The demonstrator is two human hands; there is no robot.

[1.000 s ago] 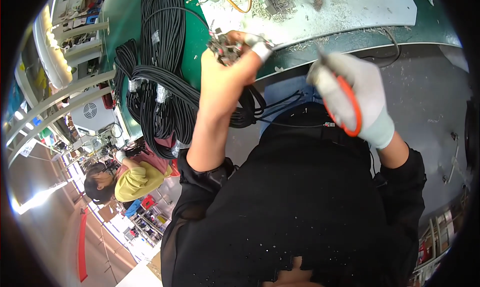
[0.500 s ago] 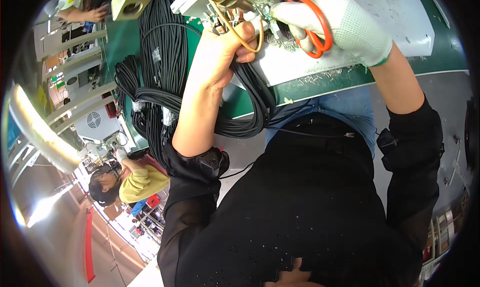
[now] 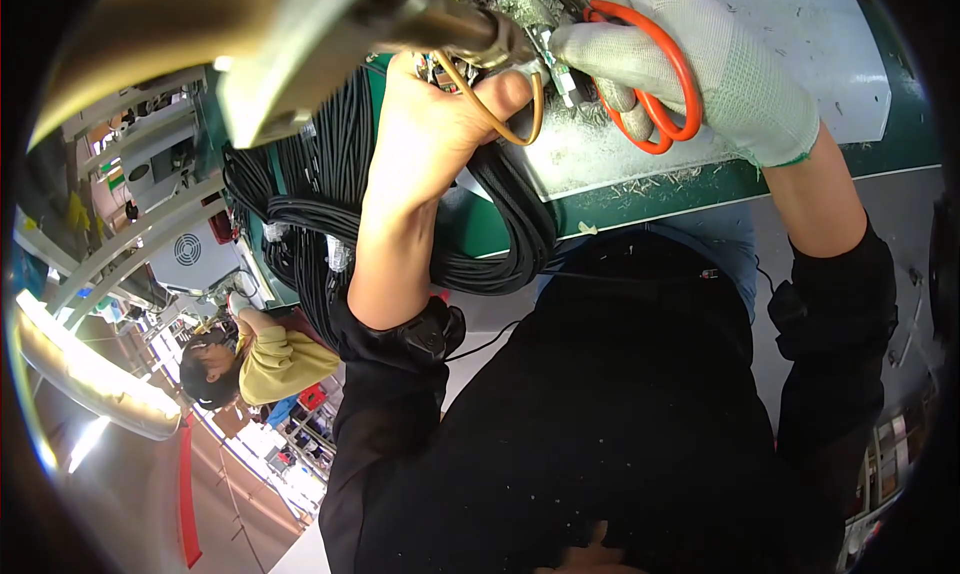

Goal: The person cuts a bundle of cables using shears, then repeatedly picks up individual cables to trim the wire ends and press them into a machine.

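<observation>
My bare left hand [image 3: 435, 119] is closed around what look like the ends of black cables, with small metal connector ends [image 3: 435, 74] showing above its fingers. Most of its grip is hidden by the hand itself. My right hand [image 3: 705, 69], in a white knitted glove, has the orange-handled scissors [image 3: 683, 94] looped over its fingers. Close to its thumb tip is a small white-and-metal connector piece [image 3: 568, 74]; whether the fingers pinch it I cannot tell. A thin tan tube [image 3: 520, 139] curves over my left thumb, below a metal nozzle [image 3: 500, 42].
Coiled black cables [image 3: 335, 164] lie on the green tabletop [image 3: 655, 206], some hanging past its edge. Metal shavings cover part of a white sheet [image 3: 780, 99]. A blurred metal fixture [image 3: 290, 64] looms at upper left. A person in yellow [image 3: 285, 364] works farther left.
The view has shifted, so the fixture looms larger and both hands sit lower and slightly right. My left thumb now lies over the tan tube; the scissors stay in my right hand.
</observation>
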